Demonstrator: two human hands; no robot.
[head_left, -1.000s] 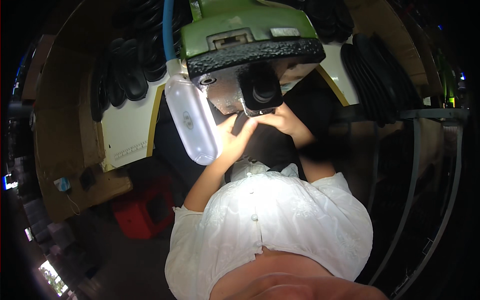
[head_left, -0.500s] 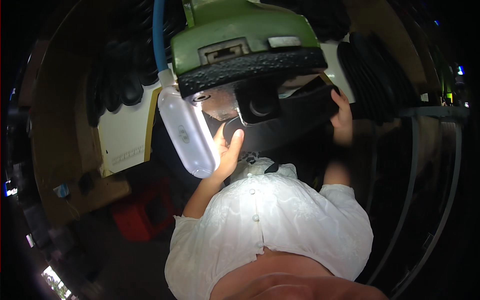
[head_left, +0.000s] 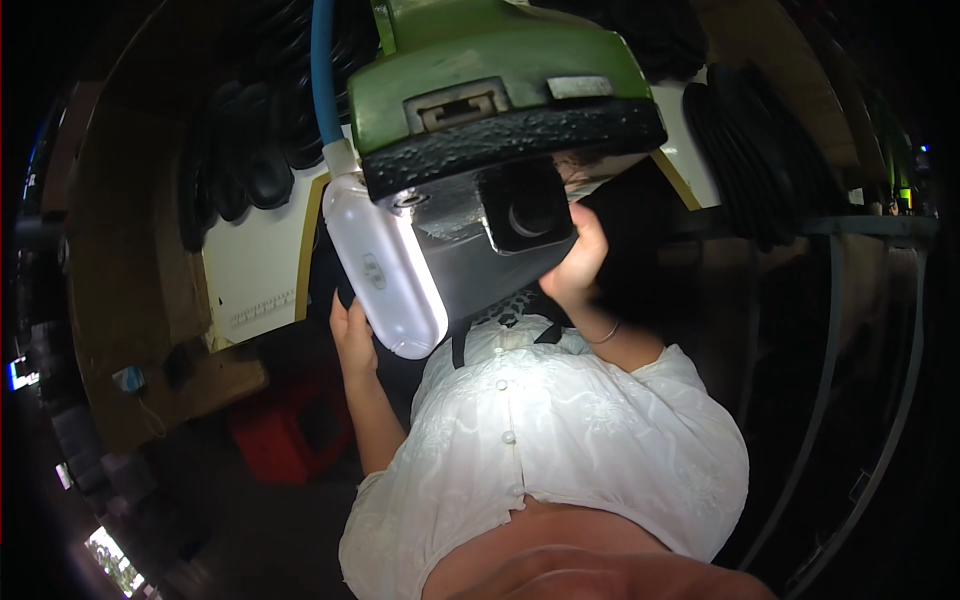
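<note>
A curved piece of smooth black sheet material (head_left: 470, 282) stretches behind the lamp and beneath the green machine head (head_left: 500, 65). My right hand (head_left: 578, 262) grips its right part close to the machine's black underside, thumb and fingers closed on it. At the other end my left hand (head_left: 354, 338) pinches the dark edge, its fingertips partly hidden behind the lamp. The glowing white oblong lamp (head_left: 385, 270) hangs from a blue tube (head_left: 324, 75) between my left hand and the machine. Part of the sheet is hidden by the lamp and machine head.
Black curved pieces lie stacked at the left (head_left: 245, 180) and right (head_left: 745, 150) on a pale board (head_left: 255, 270) with yellow edging. A red plastic stool (head_left: 275, 440) stands low at the left. At the right is a grey metal frame (head_left: 830, 300).
The black sheet has shifted to the left under the machine. My left hand has gone left, behind the lamp; my right hand has moved left, close to the machine head.
</note>
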